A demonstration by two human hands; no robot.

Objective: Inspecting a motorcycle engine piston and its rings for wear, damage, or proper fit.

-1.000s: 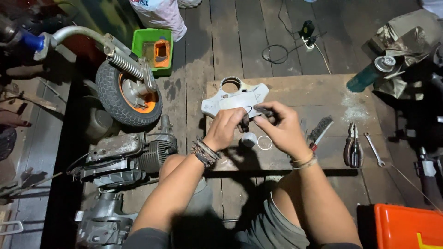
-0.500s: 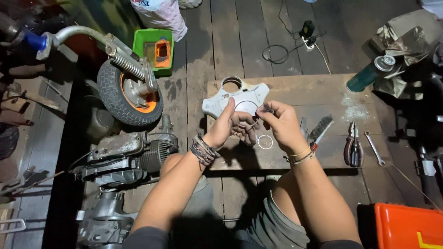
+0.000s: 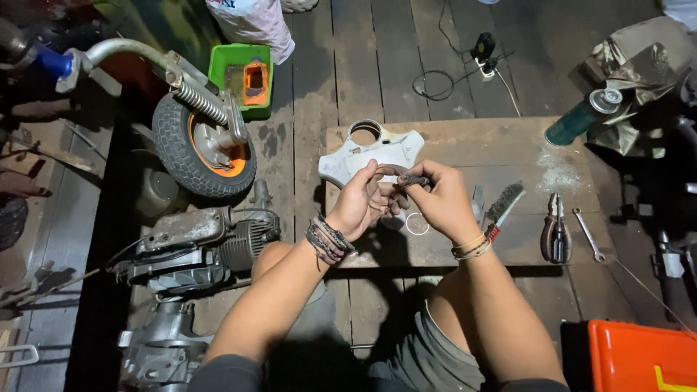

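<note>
My left hand point(image 3: 365, 199) and my right hand point(image 3: 435, 197) meet over a low wooden board point(image 3: 508, 145). Together they pinch a small dark part point(image 3: 408, 179) held between the fingertips of both hands. Just behind the hands lies a white plastic cover point(image 3: 377, 154) with a round hole at its top. A thin metal ring point(image 3: 417, 224) rests on the board under my right wrist.
On the board to the right lie a wire brush point(image 3: 502, 203), pliers point(image 3: 555, 231) and a small wrench point(image 3: 587, 234). A green spray can point(image 3: 581, 116) lies at the far right. A small wheel point(image 3: 205, 147), an engine point(image 3: 196, 250), a green tray point(image 3: 242, 78) and an orange box point(image 3: 642, 359) surround me.
Both hands have lifted slightly and drawn together, raising the small dark part off the board in front of the white cover.
</note>
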